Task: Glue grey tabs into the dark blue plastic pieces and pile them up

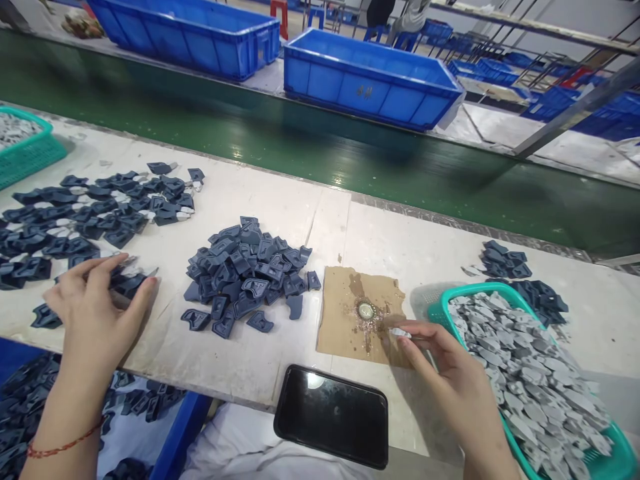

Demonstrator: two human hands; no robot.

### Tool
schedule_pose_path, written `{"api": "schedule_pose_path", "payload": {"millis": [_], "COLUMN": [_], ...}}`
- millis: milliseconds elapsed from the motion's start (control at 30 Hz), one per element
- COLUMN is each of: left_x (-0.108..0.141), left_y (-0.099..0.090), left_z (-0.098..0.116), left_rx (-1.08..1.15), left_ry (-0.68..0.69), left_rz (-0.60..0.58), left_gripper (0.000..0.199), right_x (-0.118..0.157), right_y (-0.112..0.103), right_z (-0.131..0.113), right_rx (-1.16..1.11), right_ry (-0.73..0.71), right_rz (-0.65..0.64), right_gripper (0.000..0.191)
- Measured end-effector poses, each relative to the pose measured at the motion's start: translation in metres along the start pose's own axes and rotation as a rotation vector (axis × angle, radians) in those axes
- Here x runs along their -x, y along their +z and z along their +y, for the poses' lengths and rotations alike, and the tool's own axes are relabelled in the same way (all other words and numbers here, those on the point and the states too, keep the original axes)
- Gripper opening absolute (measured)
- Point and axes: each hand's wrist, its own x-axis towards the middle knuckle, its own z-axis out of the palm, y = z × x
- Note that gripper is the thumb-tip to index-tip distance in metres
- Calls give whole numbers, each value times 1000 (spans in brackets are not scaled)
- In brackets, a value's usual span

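Observation:
My right hand (450, 373) pinches a small light-grey plastic piece (400, 333) between thumb and fingertips. Under it lies a square of brown cardboard (335, 333) with a small round shallow container (366, 311) on it, ringed by wet spots. At the left, my left hand (97, 307) has its thumb and fingers apart over dark blue plastic parts fitted with light-grey pieces (127, 283). Its palm side is hidden. A heap of dark blue plastic parts (250, 267) sits between my hands. Beside my right hand stands a green basket (453, 293) full of light-grey pieces (530, 373).
A black phone (331, 417) lies at the table's front edge. More dark blue parts (540, 300) rest behind the basket. Another green basket (30, 157) is far left. Beyond the green belt (300, 160) stand blue crates (370, 83). A blue bin (183, 433) sits below the table.

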Motion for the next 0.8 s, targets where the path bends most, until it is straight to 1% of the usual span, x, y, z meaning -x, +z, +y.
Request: {"api": "schedule_pose_path", "payload": {"millis": [33, 100, 133, 167, 200, 233, 267, 300, 333, 367, 433, 467, 533, 600, 700, 800], "left_x": [2, 8, 13, 18, 25, 32, 39, 45, 52, 57, 64, 66, 68, 67, 64, 60], "left_y": [0, -1, -2, -3, -5, -7, -9, -11, -13, -13, -11, -9, -3, 1, 2, -1], "left_z": [2, 6, 10, 16, 23, 32, 43, 54, 65, 75, 91, 96, 101, 100, 96, 91], "left_rx": [35, 117, 167, 228, 291, 370, 455, 505, 526, 527, 472, 421, 314, 248, 215, 226], "left_ry": [12, 65, 130, 213, 313, 419, 485, 560, 614, 692, 771, 785, 777, 781, 829, 851], "left_rz": [71, 263, 368, 446, 493, 484, 372, 228, 102, -48, -189, -221, -227, -221, -230, -285], "left_gripper": [56, 44, 35, 25, 18, 19, 24, 26, 27, 27, 27, 26, 27, 28, 30, 32], "right_x": [1, 2, 3, 3, 4, 4, 5, 5, 6, 6, 7, 7, 8, 9, 9, 7], "right_y": [1, 4, 6, 8, 10, 11, 12, 14, 15, 16, 18, 19, 21, 22, 25, 26], "right_z": [1, 3, 3, 3, 2, 1, 0, -1, -2, -3, -4, -5, -5, -6, -7, -9], "right_rx": [-48, -149, -191, -221, -238, -243, -238, -226, -210, -194, -168, -163, -178, -220, -306, -386], "right_ry": [29, 72, 84, 92, 97, 100, 100, 97, 93, 89, 84, 87, 98, 115, 134, 161], "right_rz": [10, 28, 34, 38, 39, 35, 30, 25, 19, 15, 11, 12, 13, 25, 48, 58], "right_gripper": [30, 30, 30, 30, 30, 30, 31, 31, 32, 32, 34, 35, 37, 37, 33, 31]}}
